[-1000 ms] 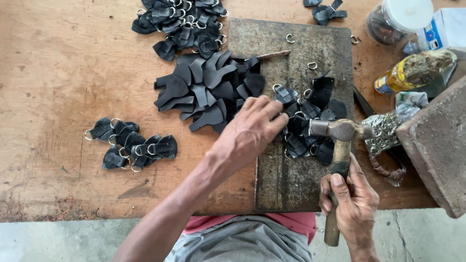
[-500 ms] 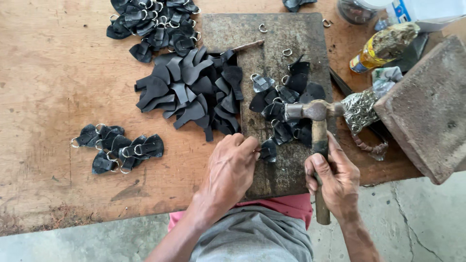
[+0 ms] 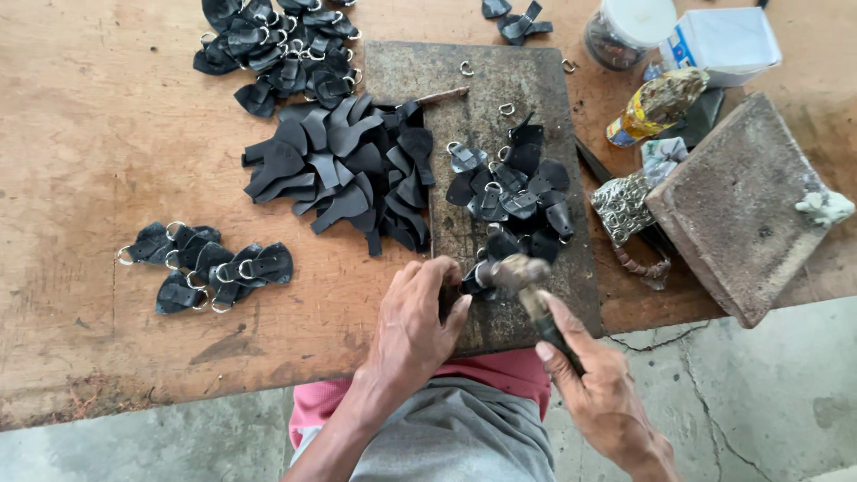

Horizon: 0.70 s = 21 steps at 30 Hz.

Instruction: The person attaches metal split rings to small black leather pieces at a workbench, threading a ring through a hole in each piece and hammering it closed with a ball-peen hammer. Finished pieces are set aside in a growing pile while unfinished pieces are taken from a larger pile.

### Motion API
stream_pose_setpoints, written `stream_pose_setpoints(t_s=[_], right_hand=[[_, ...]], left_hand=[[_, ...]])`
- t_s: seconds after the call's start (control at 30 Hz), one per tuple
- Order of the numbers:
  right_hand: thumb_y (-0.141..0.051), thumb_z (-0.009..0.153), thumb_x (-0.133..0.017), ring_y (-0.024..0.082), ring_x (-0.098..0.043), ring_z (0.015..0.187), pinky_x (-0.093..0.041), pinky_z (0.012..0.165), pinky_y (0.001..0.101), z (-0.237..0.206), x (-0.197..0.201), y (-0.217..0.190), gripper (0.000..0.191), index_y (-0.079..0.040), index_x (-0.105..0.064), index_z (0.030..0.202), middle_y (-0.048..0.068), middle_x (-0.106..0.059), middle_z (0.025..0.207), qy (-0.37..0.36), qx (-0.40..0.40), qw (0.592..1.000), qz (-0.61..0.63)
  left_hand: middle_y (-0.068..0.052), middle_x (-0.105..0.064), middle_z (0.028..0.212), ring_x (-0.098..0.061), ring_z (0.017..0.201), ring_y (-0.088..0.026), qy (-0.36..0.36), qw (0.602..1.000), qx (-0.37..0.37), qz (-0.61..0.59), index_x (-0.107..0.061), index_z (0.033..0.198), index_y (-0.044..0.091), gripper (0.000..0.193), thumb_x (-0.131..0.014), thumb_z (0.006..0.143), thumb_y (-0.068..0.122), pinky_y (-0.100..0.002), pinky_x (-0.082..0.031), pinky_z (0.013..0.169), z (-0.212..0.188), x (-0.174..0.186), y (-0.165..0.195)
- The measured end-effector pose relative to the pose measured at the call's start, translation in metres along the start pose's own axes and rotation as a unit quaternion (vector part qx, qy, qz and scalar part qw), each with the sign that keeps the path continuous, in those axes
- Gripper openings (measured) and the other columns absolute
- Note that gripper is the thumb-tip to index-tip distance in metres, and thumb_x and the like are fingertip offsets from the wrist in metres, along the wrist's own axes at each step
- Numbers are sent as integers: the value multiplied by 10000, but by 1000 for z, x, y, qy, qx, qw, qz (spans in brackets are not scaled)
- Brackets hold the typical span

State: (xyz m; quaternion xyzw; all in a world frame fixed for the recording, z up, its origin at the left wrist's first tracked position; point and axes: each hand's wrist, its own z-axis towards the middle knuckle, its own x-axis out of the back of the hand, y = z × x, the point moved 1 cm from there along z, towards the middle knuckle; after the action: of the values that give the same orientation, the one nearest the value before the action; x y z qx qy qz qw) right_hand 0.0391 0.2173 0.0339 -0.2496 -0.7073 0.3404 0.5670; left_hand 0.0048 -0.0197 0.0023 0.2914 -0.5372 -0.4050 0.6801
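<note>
Hammer (image 3: 522, 286), gripped by right hand (image 3: 598, 393), handle slanting back, head pointing left.

The hammer (image 3: 522, 281) head is motion-blurred; beside it, the left hand (image 3: 412, 326) hides the leather piece (image 3: 471, 282) its fingers (image 3: 427, 278) pin down. The right hand (image 3: 600, 393) covers the handle's end.

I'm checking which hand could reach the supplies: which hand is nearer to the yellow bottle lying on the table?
Right. The right hand grips the hammer at the near edge, below and left of the yellow bottle. The left hand sits farther left on the dark work slab.
</note>
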Motion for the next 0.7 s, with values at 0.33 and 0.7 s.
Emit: stream_pose_setpoints(t_s=[0.33, 0.7], right_hand=[[-289, 1090, -520, 81, -599, 685, -529, 555, 237, -33, 59, -43, 467, -114, -479, 1521, 95, -669, 915, 161, 112, 980, 46], [-330, 972, -491, 118, -492, 419, -507, 352, 293, -10, 12, 9, 684, -282, -276, 1620, 12, -705, 700, -86, -92, 982, -138]], left_hand=[[-136, -627, 988, -680, 815, -256, 17, 997, -55, -48, -453, 1211, 22, 456, -777, 894, 76, -367, -575, 738, -19, -7, -9], [-139, -650, 985, -689, 847, -280, 5, 999, -10, -53, -464, 1229, 30, 493, -797, 869, 87, -374, -571, 769, -20, -5, -11]])
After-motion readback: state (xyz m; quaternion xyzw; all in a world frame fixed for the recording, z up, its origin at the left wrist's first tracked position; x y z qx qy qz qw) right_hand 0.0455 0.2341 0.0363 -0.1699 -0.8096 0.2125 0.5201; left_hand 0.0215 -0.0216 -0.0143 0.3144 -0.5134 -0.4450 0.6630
